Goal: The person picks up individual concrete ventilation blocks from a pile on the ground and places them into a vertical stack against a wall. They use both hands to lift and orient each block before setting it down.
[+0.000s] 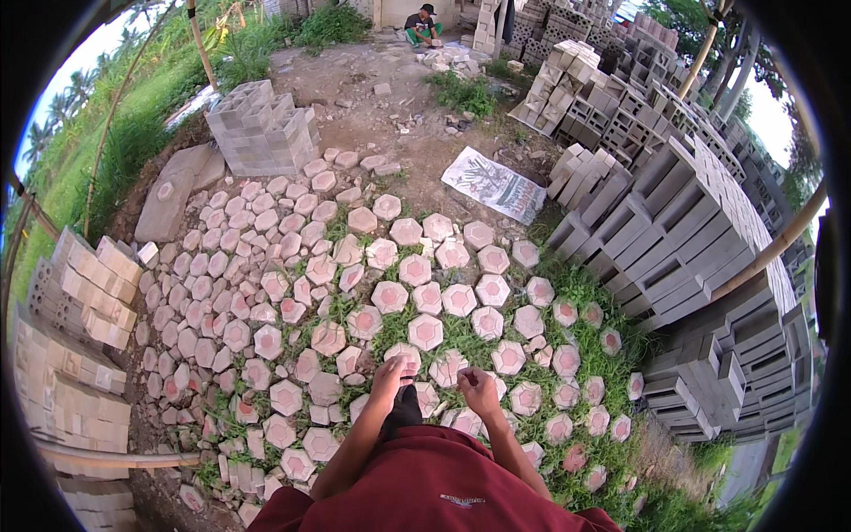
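Observation:
My left hand (391, 378) is held in front of my body with its fingers stretched out, and I see nothing in it. To its right, my right hand (479, 390) has its fingers curled together; whatever it may hold is hidden. The hands are apart from each other, above ground laid with hexagonal paving stones. One paver with a reddish centre (425, 332) lies just beyond my left hand. Another paver (509, 357) lies a little right of my right hand. Neither hand appears to touch the stones.
Stacked hollow blocks (656, 230) line the right side. More blocks (97, 288) stand at the left, and a block pile (261, 129) at the far left. A printed sack (495, 184) lies on the dirt. Another person (423, 25) squats far off. Bamboo poles (771, 244) cross the edges.

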{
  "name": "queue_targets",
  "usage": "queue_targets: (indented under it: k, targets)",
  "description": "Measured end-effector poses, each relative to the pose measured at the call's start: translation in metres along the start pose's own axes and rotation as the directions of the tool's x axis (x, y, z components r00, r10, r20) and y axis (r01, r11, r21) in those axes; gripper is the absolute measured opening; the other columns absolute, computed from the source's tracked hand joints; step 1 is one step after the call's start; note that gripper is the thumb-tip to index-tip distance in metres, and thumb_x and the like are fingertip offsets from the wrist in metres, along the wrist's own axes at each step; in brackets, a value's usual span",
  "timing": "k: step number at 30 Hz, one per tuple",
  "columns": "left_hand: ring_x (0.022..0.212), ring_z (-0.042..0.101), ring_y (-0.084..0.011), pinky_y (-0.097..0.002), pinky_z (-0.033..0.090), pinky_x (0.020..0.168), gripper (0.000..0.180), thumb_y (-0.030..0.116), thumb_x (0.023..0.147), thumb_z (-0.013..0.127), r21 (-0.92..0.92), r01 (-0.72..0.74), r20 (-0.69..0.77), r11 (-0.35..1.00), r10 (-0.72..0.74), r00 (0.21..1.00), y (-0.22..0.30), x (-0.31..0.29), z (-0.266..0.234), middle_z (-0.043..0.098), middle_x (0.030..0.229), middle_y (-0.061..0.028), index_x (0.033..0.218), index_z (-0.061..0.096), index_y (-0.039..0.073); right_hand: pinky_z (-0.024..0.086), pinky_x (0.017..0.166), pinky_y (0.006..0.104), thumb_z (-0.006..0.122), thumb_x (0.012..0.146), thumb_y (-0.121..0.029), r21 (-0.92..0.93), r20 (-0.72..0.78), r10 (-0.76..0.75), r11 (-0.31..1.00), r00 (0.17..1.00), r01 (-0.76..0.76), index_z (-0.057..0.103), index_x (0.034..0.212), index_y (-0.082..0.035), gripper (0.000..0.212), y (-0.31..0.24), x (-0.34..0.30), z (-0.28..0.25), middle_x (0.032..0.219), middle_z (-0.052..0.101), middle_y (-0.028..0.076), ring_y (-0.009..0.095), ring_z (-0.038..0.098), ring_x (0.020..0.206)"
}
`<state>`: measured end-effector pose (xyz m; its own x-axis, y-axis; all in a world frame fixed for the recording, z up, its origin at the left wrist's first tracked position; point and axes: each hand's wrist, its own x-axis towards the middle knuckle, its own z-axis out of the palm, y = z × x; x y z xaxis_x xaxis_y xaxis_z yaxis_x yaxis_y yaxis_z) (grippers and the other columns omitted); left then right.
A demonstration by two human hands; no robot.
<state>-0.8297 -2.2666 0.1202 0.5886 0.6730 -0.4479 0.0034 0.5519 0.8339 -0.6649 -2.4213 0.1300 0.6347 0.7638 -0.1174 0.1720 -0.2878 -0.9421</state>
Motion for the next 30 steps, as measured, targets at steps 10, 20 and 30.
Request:
queue_targets:
  k: [10,20,30]
  targets:
    - [0.092,0.062,-0.0185,-0.0327,0.048,0.080,0.035,0.032,0.095,0.049,0.032,-0.115,-0.005,0.993,0.116,0.993,0.136,0.148,0.001,0.065,0.101,-0.0111,0.110,0.058,0.003,0.048,0.064,0.0246,0.054,0.089,-0.008,0.295,0.012,0.009,0.955,1.000,-0.012,0.059,0.091,0.004,0.014,-0.059,0.212,0.030,0.074,0.061,0.005,0.010,0.059,0.068]
    - [0.092,0.062,-0.0181,-0.0312,0.048,0.077,0.032,0.030,0.095,0.048,-0.140,-0.050,-0.282,0.989,0.009,0.959,0.166,0.283,-0.040,0.066,0.102,-0.0094,0.110,0.060,0.005,0.049,0.064,0.0231,0.055,0.091,-0.011,0.232,0.320,-0.001,0.970,0.947,-0.077,0.059,0.095,0.005,0.018,-0.067,0.400,0.083,0.078,0.062,0.005,0.009,0.060,0.069]
    - [0.090,0.062,-0.0156,-0.0302,0.048,0.077,0.033,0.032,0.095,0.047,-0.056,0.021,-0.276,0.998,-0.035,0.960,0.290,0.513,0.003,0.065,0.100,-0.0072,0.111,0.059,0.005,0.049,0.066,0.0235,0.057,0.089,-0.011,0.225,0.369,-0.121,0.974,0.921,0.038,0.059,0.096,0.005,0.017,-0.122,0.671,0.065,0.077,0.063,0.006,0.010,0.061,0.071]
